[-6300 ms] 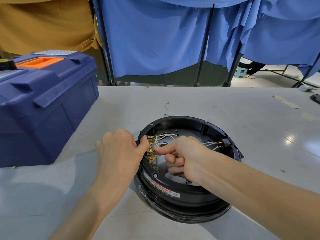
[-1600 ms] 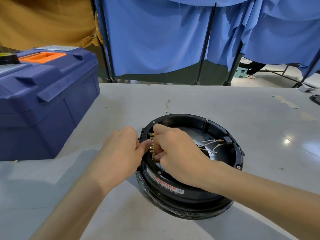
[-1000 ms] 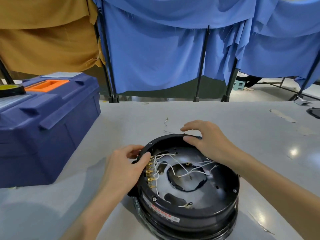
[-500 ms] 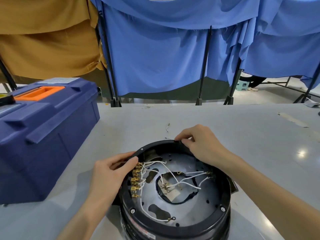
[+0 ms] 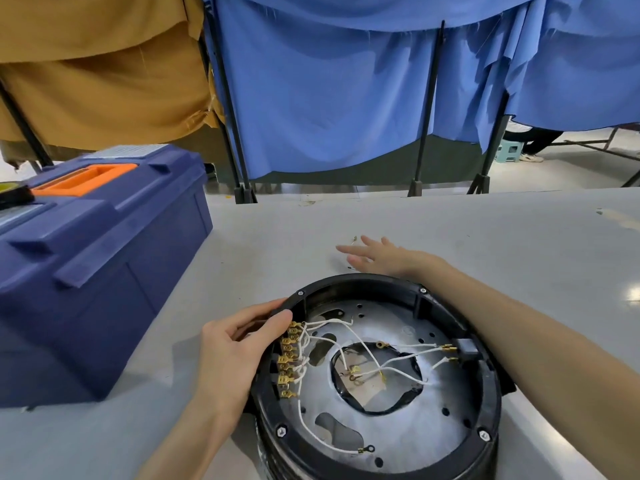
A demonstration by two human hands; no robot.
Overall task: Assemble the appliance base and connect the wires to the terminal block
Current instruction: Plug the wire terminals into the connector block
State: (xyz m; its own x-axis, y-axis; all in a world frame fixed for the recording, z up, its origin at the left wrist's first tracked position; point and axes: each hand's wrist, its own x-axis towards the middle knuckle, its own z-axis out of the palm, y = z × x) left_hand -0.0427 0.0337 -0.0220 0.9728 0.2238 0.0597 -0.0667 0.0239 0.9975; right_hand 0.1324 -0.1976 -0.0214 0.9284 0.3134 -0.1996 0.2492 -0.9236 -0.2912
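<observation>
A round black appliance base lies upside down on the grey table, its silver inner plate facing up. A row of brass terminals lines the inner left wall. Several white wires with ring and spade ends run across the plate. My left hand grips the base's left rim, thumb right by the terminals. My right hand is stretched out past the far rim, fingers straight, low over the table, near a small dark screw-like piece.
A dark blue toolbox with an orange handle stands on the table at the left. A tiny scrap lies beyond my right fingertips. Blue and mustard curtains on black stands hang behind the grey table.
My right hand has let go of the base's far rim and reached out over the table behind it. The left hand keeps its hold on the left rim.
</observation>
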